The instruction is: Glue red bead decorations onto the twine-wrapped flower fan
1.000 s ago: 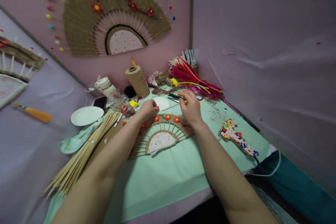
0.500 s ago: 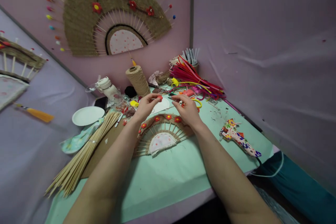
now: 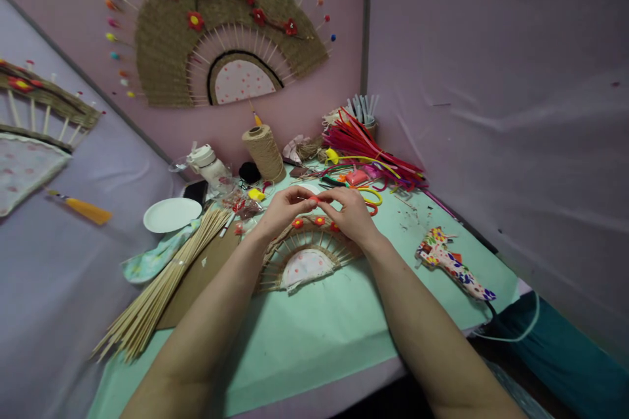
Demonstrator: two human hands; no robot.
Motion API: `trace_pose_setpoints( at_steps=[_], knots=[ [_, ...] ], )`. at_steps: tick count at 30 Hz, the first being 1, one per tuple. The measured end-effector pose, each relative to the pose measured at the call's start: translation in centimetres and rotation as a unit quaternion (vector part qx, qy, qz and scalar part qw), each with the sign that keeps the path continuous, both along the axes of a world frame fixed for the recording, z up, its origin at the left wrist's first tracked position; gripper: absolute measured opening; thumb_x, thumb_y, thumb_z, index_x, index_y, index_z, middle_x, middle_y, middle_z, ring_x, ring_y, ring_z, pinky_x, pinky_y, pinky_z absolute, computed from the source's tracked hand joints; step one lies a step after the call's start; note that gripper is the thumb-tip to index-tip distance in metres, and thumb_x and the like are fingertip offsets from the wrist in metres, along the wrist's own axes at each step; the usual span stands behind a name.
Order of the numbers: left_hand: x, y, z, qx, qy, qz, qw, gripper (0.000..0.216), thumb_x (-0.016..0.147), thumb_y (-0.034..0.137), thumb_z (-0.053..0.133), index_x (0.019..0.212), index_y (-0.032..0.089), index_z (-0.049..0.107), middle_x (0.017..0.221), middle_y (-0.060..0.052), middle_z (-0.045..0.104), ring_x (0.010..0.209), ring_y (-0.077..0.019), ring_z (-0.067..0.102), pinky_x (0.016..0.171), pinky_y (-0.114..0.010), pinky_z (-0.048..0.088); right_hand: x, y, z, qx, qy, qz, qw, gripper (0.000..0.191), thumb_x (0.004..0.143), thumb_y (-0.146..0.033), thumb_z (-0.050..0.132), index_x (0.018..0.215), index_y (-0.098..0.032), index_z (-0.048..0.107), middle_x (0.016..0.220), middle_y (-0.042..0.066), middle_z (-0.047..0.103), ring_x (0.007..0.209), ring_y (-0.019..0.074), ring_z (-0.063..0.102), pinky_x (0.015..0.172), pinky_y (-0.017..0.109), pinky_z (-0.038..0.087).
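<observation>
A small jute-and-skewer fan (image 3: 302,255) with red flowers along its arc lies on the mint table cover (image 3: 314,334). Above its top edge my left hand (image 3: 284,209) and my right hand (image 3: 348,209) meet, fingers pinched together. Between the fingertips sits a tiny red piece (image 3: 314,199), touched by both hands. My forearms reach in from the bottom of the view on either side of the fan.
A bundle of bamboo skewers (image 3: 162,288) lies at the left, beside a white plate (image 3: 171,215). A jute twine spool (image 3: 264,152), red pipe cleaners (image 3: 368,150) and small craft bits crowd the back. A patterned glue gun (image 3: 455,265) lies at the right. A large finished fan (image 3: 230,33) hangs on the wall.
My two hands have come together above the fan; the left rose off the fan's edge and the right drew back from the tools behind. The view shifted slightly.
</observation>
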State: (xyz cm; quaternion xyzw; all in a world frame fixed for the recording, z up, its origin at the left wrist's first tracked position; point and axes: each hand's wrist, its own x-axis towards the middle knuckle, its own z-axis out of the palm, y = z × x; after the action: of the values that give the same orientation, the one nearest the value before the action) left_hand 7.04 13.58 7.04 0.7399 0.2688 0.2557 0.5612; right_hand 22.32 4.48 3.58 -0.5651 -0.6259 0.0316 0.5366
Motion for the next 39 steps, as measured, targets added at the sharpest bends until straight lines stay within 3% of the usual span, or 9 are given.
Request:
trace_pose_setpoints(
  at_steps=[6,9,14,18,21,27,33,37,39],
  knots=[
    [0.2,-0.3,-0.1,0.038,0.015,-0.011,0.999,0.028,0.070,0.038,0.074,0.082,0.015,0.065,0.081,-0.003,0.065,0.075,-0.0132,0.058,0.072,-0.027,0.046,-1.0,0.1,-0.1,-0.016,0.042,-0.006,0.999,0.004,0.075,-0.019,0.059,0.072,-0.019,0.061,0.071,0.000,0.062,0.069,0.0147,0.053,0.067,0.027,0.038],
    [0.4,-0.8,0.1,0.066,0.015,-0.017,0.998,0.025,0.071,0.037,0.072,0.078,0.015,0.064,0.078,-0.002,0.063,0.072,-0.0122,0.056,0.070,-0.026,0.045,-1.6,0.3,-0.2,-0.034,0.196,0.022,0.980,0.006,0.065,-0.017,0.061,0.064,-0.020,0.057,0.064,-0.004,0.055,0.064,0.0126,0.047,0.062,0.026,0.036],
    [-0.4,-0.1,1.1,0.109,0.017,-0.006,0.994,0.024,0.073,0.037,0.069,0.081,0.015,0.061,0.076,-0.001,0.061,0.068,-0.0110,0.053,0.064,-0.024,0.043,-0.9,0.5,0.1,-0.081,0.575,0.131,0.803,0.012,0.057,-0.022,0.061,0.059,-0.020,0.050,0.055,-0.007,0.046,0.052,0.0088,0.037,0.052,0.023,0.034],
    [-0.8,2.9,0.7,0.165,0.046,0.089,0.981,0.026,0.073,0.036,0.068,0.088,0.016,0.061,0.080,-0.002,0.062,0.068,-0.0117,0.054,0.061,-0.023,0.042,0.5,0.5,0.5,-0.051,0.651,0.137,0.745,0.015,0.057,-0.024,0.062,0.069,-0.021,0.052,0.059,-0.007,0.049,0.052,0.0065,0.041,0.052,0.020,0.038],
    [-0.1,5.4,-1.3,0.212,0.129,0.090,0.965,0.030,0.071,0.033,0.069,0.095,0.017,0.064,0.079,-0.002,0.064,0.070,-0.0146,0.057,0.063,-0.026,0.044,0.8,0.5,0.7,-0.022,0.694,0.126,0.709,0.022,0.057,-0.017,0.066,0.078,-0.021,0.061,0.060,-0.008,0.053,0.052,0.0046,0.044,0.050,0.016,0.039],
    [1.4,7.5,-5.2,0.331,0.290,0.060,0.896,0.019,0.069,0.025,0.067,0.084,0.014,0.072,0.091,-0.011,0.069,0.086,-0.0238,0.061,0.081,-0.035,0.047,0.7,0.5,0.7,-0.032,0.658,0.124,0.742,0.024,0.059,-0.022,0.079,0.080,-0.019,0.068,0.067,-0.005,0.062,0.058,0.0039,0.053,0.058,0.015,0.046],
    [0.0,5.8,-3.2,0.301,0.227,0.108,0.920,0.038,0.074,0.033,0.068,0.109,0.017,0.069,0.110,-0.011,0.068,0.104,-0.0259,0.059,0.096,-0.038,0.042,0.8,0.8,0.2,-0.019,0.631,0.102,0.769,0.035,0.051,-0.039,0.088,0.072,-0.018,0.068,0.065,-0.004,0.063,0.058,0.0048,0.053,0.056,0.016,0.044],
    [-1.5,0.4,-1.1,0.046,-0.024,0.221,0.974,0.044,0.082,0.048,0.059,0.116,0.020,0.062,0.113,-0.010,0.067,0.104,-0.0220,0.060,0.092,-0.036,0.046,-0.2,0.3,0.1,-0.019,0.524,0.089,0.847,0.035,0.069,-0.050,0.075,0.062,-0.018,0.063,0.053,-0.006,0.053,0.050,0.0058,0.045,0.050,0.019,0.038],
    [-2.1,-3.0,-1.0,-0.140,-0.159,0.209,0.955,0.045,0.084,0.054,0.053,0.115,0.021,0.060,0.115,-0.009,0.066,0.107,-0.0205,0.061,0.092,-0.034,0.047,-1.6,-0.3,0.3,-0.055,0.438,0.102,0.891,0.027,0.076,-0.044,0.069,0.069,-0.019,0.066,0.057,-0.004,0.058,0.054,0.0083,0.050,0.055,0.021,0.042]
  ],
)
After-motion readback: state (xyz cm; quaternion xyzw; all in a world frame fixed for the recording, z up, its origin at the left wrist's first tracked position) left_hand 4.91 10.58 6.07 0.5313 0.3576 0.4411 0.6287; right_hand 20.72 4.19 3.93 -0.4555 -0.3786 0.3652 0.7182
